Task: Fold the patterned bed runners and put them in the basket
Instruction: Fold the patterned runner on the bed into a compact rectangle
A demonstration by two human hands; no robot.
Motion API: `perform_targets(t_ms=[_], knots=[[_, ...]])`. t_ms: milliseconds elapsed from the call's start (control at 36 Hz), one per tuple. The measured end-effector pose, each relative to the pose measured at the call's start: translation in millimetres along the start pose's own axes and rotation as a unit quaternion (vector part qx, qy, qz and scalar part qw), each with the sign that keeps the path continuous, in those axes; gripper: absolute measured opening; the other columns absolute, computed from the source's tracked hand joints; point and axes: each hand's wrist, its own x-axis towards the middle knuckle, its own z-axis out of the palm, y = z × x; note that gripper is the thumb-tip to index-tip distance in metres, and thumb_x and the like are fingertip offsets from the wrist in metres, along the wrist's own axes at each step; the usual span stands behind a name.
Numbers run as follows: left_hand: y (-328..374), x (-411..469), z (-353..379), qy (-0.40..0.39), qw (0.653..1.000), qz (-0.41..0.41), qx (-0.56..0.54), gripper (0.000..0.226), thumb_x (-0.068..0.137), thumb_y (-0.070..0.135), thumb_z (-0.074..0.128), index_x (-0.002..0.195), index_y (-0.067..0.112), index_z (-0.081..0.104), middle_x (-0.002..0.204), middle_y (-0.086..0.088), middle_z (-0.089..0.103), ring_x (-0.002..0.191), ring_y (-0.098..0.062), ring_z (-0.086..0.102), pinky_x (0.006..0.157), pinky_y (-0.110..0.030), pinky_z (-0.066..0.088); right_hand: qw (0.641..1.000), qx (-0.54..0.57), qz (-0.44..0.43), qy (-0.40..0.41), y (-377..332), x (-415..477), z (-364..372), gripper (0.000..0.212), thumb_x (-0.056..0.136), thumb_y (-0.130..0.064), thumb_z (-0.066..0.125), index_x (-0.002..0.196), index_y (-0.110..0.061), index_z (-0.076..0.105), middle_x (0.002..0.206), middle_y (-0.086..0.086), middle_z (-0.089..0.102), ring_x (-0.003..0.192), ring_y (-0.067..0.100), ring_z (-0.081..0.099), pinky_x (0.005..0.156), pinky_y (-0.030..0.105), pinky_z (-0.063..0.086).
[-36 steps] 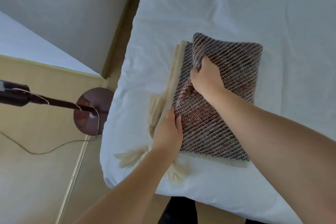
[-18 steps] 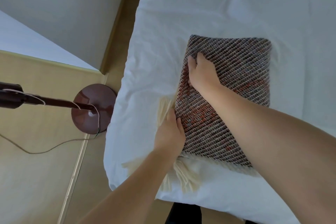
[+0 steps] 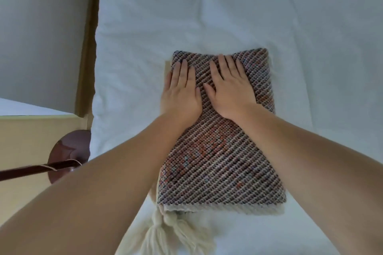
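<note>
A folded patterned bed runner [image 3: 219, 163], woven in brown, red and cream diagonal stripes, lies on the white bed [image 3: 207, 16]. Cream tassels [image 3: 172, 232] stick out at its near left corner. My left hand [image 3: 180, 93] lies flat, palm down, on the runner's far left edge. My right hand [image 3: 230, 87] lies flat beside it on the far part of the runner, fingers spread. Neither hand grips anything. No basket is in view.
A dark red lamp base [image 3: 70, 151] with a slanting pole [image 3: 31, 171] stands on the pale wooden floor left of the bed. A grey wall [image 3: 41, 27] rises at the left behind it.
My left hand has moved from the runner's near left edge up onto its far left part and now lies flat. My right hand has flattened beside it. The view shifted over the bed.
</note>
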Motion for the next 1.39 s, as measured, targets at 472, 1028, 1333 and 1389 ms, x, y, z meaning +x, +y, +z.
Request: perform_targets(t_ms=[472,1028,1333,1389], knots=[[-6,31,23,-0.066,0.996,-0.056,0.008,0.069,0.097,0.047,0.01,0.149,0.005,-0.005,0.159,-0.013,-0.008,0.146,-0.024,-0.01,0.118,-0.037,-0.004,0.987,0.043,0.148,-0.031,56,-5,25,0.077,0.092,-0.061,0.007,0.152,-0.014,-0.003,0.16,0.014,-0.001,0.147,0.029,-0.002,0.116,0.045,-0.005],[19,-137,33,-0.088,0.987,-0.13,-0.042,0.076,0.09,0.062,0.005,0.149,0.017,-0.012,0.158,-0.001,-0.02,0.145,-0.023,-0.012,0.115,-0.038,-0.002,0.989,0.093,0.094,-0.061,2,-183,29,0.077,0.095,-0.056,0.012,0.151,-0.003,0.013,0.159,0.017,0.009,0.146,0.032,0.004,0.118,0.049,0.006],[19,-147,51,-0.071,0.986,-0.137,-0.058,0.081,0.087,0.065,0.004,0.149,0.016,-0.011,0.158,-0.007,-0.016,0.146,-0.03,-0.001,0.114,-0.035,-0.002,0.991,0.094,0.083,-0.047,2,-215,61,0.076,0.094,-0.054,0.021,0.151,-0.004,0.014,0.159,0.016,0.01,0.147,0.033,0.003,0.118,0.048,0.003],[18,-145,48,-0.078,0.985,-0.137,-0.071,0.082,0.088,0.066,0.008,0.15,0.017,-0.011,0.158,-0.009,-0.016,0.145,-0.031,0.002,0.116,-0.038,0.004,0.989,0.113,0.083,-0.04,3,-215,61,0.075,0.094,-0.054,0.02,0.151,-0.005,0.013,0.159,0.016,0.01,0.147,0.032,0.003,0.118,0.048,0.004]])
